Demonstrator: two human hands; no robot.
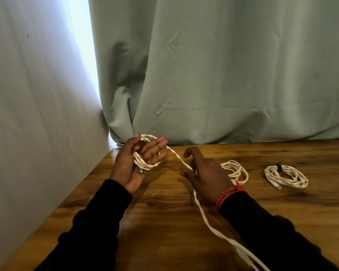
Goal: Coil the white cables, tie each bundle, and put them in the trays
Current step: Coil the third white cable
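right now your left hand (134,163) is the spool: palm up, fingers mostly straight, several loops of the white cable (145,165) wound round them and lying across the palm, near the table's (164,202) back left corner. fingers look spread to keep the loops one size, thumb side hidden behind the wraps so i can't tell if it pins them.

your right hand (204,173) is the feeder. it sits over the table a little right of the left, back of hand up, fingers loosely curled; the free run of the cable passes between the fingers and trails toward the near edge and out of frame. looks like a light guide, not a clamp, so the cable can slide and untwist as you wrap. exact pinch is hidden.

two coils lie toward the back edge, probably parked clear of the feed line: one coil (235,170) just behind your right hand, partly covered by it, no tie visible; the tied coil (286,177) further right with a dark tie (279,167) on it. no trays in view.

judgement: mid-coil on the third cable, plenty of tail left. watch the tail snagging the near edge.
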